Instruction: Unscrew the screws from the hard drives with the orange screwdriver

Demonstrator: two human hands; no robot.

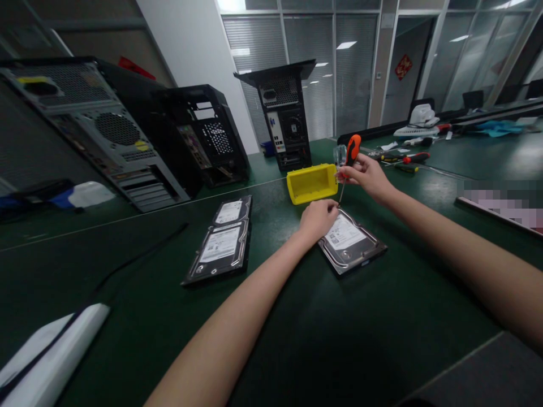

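Note:
A hard drive [345, 240] lies label side up on the green table, a little right of the middle. Over its far left corner rests my left hand [318, 219], fingers closed near the screwdriver's tip; whether they pinch anything there is hidden. My right hand [365, 174] grips a screwdriver [353, 150] with an orange and black handle, its shaft pointing down at the drive's far end. Behind my hands stands a yellow bin [311, 185], its open side facing me. To the left, two more hard drives [220, 243] lie end to end.
Computer cases [139, 130] stand along the back left, and another case [284, 118] stands behind the yellow bin. Tools [413, 159] lie at the right rear. A black cable [139, 260] runs across the left, over a white object [63, 350] at the front.

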